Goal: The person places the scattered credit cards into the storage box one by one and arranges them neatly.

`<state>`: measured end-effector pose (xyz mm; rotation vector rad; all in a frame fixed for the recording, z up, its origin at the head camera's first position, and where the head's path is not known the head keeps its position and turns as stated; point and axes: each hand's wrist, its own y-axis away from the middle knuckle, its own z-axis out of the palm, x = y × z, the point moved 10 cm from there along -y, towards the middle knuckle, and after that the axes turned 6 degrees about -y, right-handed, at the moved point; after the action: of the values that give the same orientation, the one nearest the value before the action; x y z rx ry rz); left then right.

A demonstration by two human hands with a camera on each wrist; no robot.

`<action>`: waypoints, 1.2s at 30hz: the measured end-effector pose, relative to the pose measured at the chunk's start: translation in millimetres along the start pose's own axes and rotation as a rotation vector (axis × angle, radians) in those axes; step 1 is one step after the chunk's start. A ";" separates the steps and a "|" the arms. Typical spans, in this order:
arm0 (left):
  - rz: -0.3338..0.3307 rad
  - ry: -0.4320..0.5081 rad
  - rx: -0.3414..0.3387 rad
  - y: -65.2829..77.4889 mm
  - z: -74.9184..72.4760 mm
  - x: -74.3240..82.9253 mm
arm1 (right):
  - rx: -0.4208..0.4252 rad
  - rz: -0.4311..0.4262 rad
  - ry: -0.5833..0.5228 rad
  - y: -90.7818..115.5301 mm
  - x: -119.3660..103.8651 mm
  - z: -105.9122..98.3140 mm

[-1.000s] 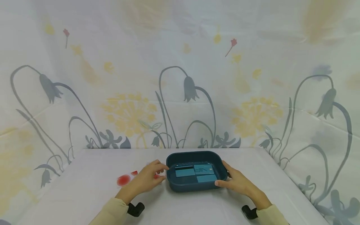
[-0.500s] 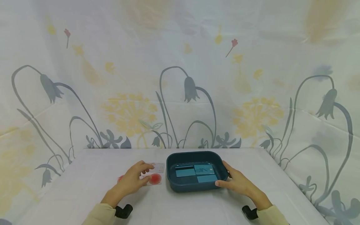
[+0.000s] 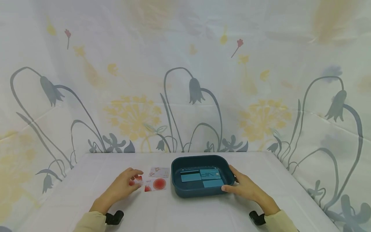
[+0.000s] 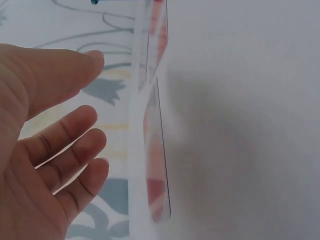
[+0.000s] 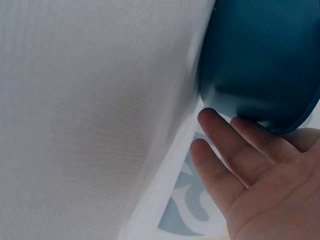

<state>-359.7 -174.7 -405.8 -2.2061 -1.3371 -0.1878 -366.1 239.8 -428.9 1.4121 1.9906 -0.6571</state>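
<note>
While the right hand has its grip clamped on the blue bin, the left hand hovers near the loose cards.
Left of the bin, they lie on the table; the left hand's grip is parted, holding nothing.

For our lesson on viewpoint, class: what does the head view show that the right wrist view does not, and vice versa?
Only the head view shows the left hand, the cards in the tray and the cards on the table. Only the right wrist view shows the palm side of the right hand. Both share that hand, part of the blue tray, the white cloth and the printed backdrop.
</note>
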 end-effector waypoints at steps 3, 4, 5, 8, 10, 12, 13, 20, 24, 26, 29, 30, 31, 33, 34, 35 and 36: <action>-0.034 -0.019 -0.039 2.5 -0.3 -10.1 | 0.002 0.007 0.006 -0.4 1.2 0.1; -0.043 -0.023 -0.052 3.2 -0.2 -13.0 | 0.001 0.008 0.007 -0.4 1.1 0.1; -0.053 -0.026 -0.066 3.9 -0.1 -15.9 | 0.001 0.009 0.006 -0.5 1.2 0.3; -0.068 -0.037 -0.092 5.7 -0.6 -23.1 | 0.001 0.011 -0.004 -0.5 1.5 0.5; -0.083 -0.042 -0.104 6.9 -0.6 -28.4 | -0.001 0.009 -0.010 -0.4 1.0 0.7; -0.089 -0.048 -0.115 8.0 -0.5 -32.7 | -0.002 0.009 -0.011 -0.1 0.5 0.6; -0.094 -0.050 -0.121 8.6 -0.2 -35.0 | -0.001 0.010 -0.011 -0.1 0.6 0.6; -0.132 -0.046 -0.173 11.6 0.0 -43.5 | -0.001 0.016 0.017 -0.3 -0.6 -0.7; -0.138 -0.047 -0.192 12.3 0.4 -44.8 | -0.007 0.015 0.019 -0.8 -1.0 -0.8; -0.137 -0.047 -0.194 12.4 0.5 -45.5 | -0.007 0.012 0.015 -1.0 -0.6 -0.5; -0.139 -0.049 -0.201 12.6 1.1 -47.7 | -0.004 0.010 0.011 -1.2 0.1 -0.1; -0.139 -0.048 -0.204 12.5 1.2 -48.2 | -0.003 0.011 0.009 -1.2 0.7 0.0; -0.139 -0.048 -0.208 12.5 1.4 -48.7 | -0.003 0.010 0.009 -1.2 0.8 0.1; -0.137 -0.050 -0.216 12.2 1.8 -49.5 | -0.001 0.010 0.009 -1.4 1.2 0.1; -0.137 -0.048 -0.220 11.8 2.0 -49.7 | 0.000 0.011 0.007 -1.4 1.3 -0.1; -0.136 -0.047 -0.224 11.5 2.1 -49.9 | -0.001 0.010 0.004 -1.4 1.1 -0.1; -0.138 -0.045 -0.229 11.3 2.4 -50.2 | -0.001 0.010 0.004 -1.5 1.2 -0.2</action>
<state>-375.3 -216.5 -431.5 -2.3158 -1.5618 -0.3615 -367.9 240.3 -429.5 1.4233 1.9855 -0.6497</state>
